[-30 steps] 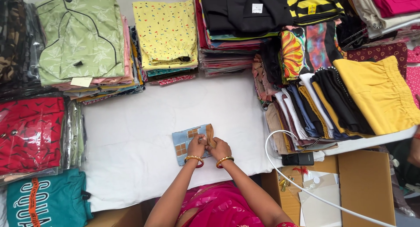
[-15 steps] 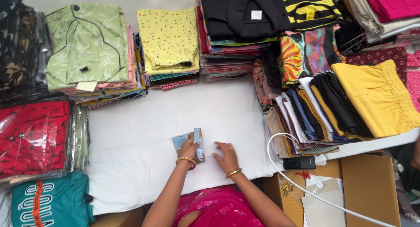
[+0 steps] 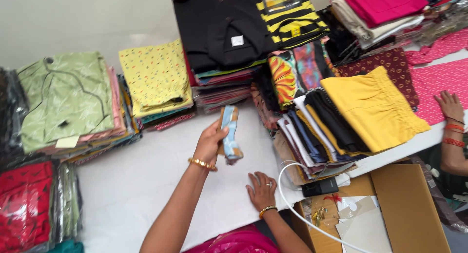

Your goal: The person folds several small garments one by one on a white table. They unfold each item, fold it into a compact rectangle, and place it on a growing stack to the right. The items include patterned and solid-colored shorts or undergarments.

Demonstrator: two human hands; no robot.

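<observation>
My left hand [image 3: 211, 142] is raised above the white table [image 3: 146, 175] and grips a small folded light-blue cloth with orange-brown patches [image 3: 229, 134], held upright on its edge. A gold bangle circles that wrist. My right hand [image 3: 261, 189] rests flat on the white table near its front edge, fingers spread, holding nothing. It wears a ring and a bangle. A white cable [image 3: 302, 216] curves just right of that hand.
Stacks of folded clothes ring the table: green [image 3: 66, 99], yellow printed [image 3: 155, 77], black [image 3: 222, 26], a yellow garment [image 3: 373, 109]. Red packed clothes [image 3: 24, 204] lie front left. An open cardboard box [image 3: 390, 209] stands at right. Another person's hand [image 3: 451, 107] rests on pink cloth.
My left hand has lifted the folded blue cloth off the table and carried it up and away. My right hand let go and now lies flat on the table.
</observation>
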